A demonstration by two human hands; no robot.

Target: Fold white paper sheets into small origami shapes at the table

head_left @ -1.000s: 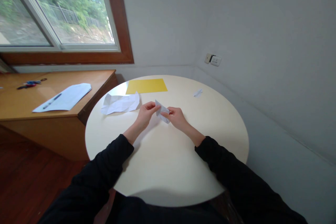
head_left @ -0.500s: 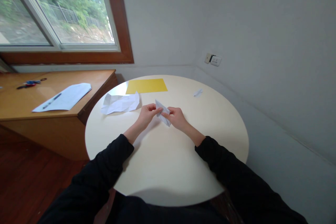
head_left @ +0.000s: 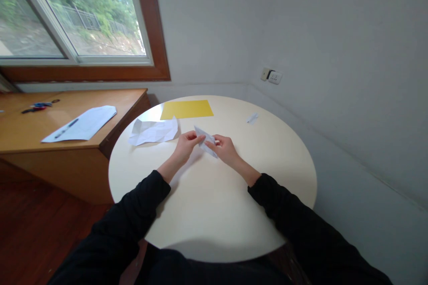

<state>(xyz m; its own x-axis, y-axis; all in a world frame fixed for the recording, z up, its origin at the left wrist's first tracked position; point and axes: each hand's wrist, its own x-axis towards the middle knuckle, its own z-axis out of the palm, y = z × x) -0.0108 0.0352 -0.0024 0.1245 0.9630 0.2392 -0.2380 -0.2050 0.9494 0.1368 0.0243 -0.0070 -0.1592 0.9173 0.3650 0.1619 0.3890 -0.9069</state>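
Between my two hands is a small piece of folded white paper (head_left: 209, 149), pointed at its far left and near right ends. My left hand (head_left: 186, 144) pinches its left side, thumb on top. From the right, my right hand (head_left: 224, 148) grips the other side with its thumb across the paper; some fingers are hidden behind it. Left of my left hand, a creased white sheet (head_left: 154, 132) lies on the round table (head_left: 214, 205). Beyond my hands is a flat yellow sheet (head_left: 186, 109).
A small white paper scrap (head_left: 253, 118) lies at the table's far right. On the wooden desk (head_left: 20, 131) to the left are white papers (head_left: 90, 122), a pen (head_left: 66, 128) and scissors (head_left: 38, 106). Walls stand close behind and to the right.
The folded paper has turned slightly in my fingers, its far tip shifting a little to the left. My left hand has moved slightly left; both hands keep their hold.
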